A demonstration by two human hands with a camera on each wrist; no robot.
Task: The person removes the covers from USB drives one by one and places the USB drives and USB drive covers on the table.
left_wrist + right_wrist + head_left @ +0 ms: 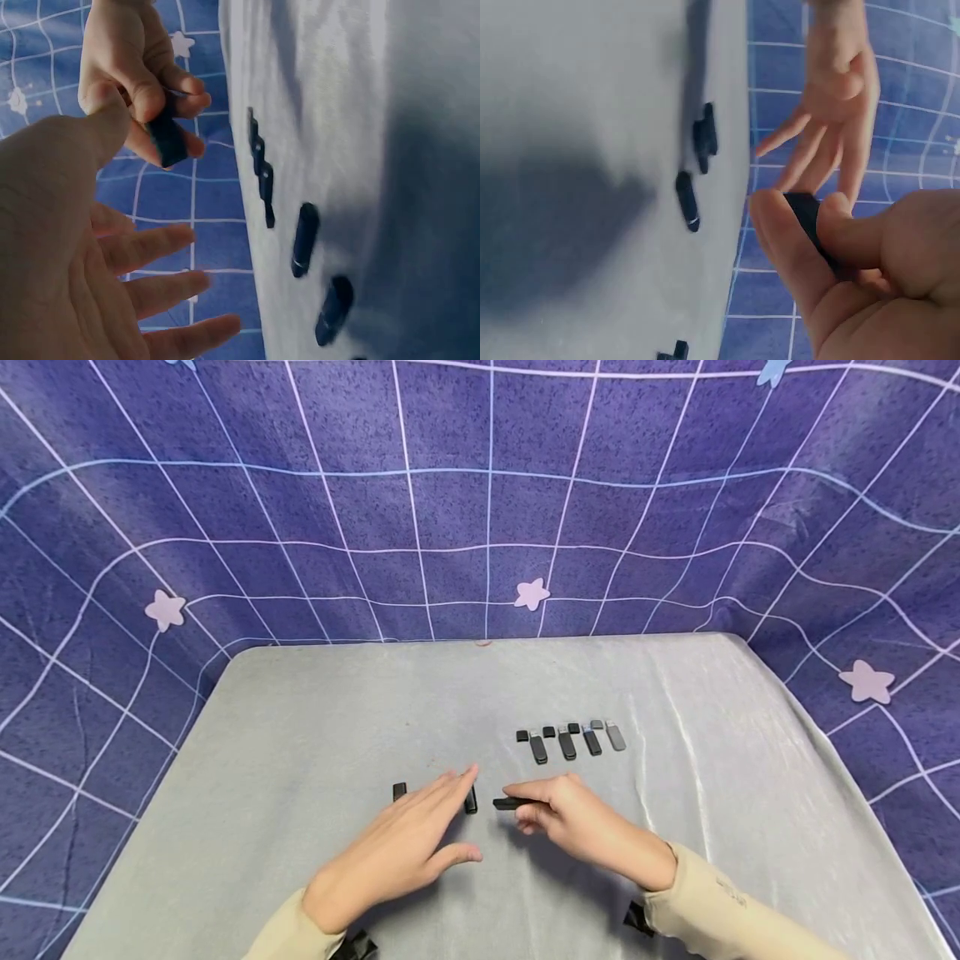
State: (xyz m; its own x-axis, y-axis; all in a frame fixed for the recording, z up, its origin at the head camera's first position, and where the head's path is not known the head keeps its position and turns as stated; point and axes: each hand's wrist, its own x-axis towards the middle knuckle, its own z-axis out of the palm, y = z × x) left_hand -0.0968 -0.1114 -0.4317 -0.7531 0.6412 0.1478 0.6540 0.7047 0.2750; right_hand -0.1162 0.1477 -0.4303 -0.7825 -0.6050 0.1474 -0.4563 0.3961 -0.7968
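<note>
My right hand (581, 818) pinches a black USB stick (509, 803) between thumb and fingers, above the table. In the right wrist view, the dark end of this stick (804, 212) shows between thumb and forefinger. My left hand (401, 839) hangs over the table to the left, fingers straight and thumb spread, holding nothing. Past its fingertips lies a black USB stick (471, 801), partly hidden by the hand. Another dark stick (400, 790) shows behind its knuckles. Both lie apart on the cloth in the left wrist view, the nearer dark stick (334, 310) below the other.
Beyond my right hand, several USB sticks (567, 744) lie in a slanted row with plugs bare, small caps (549, 732) beside their plug ends. A grey cloth (315, 710) covers the table. Behind it hangs a purple gridded curtain (450, 510) with stars.
</note>
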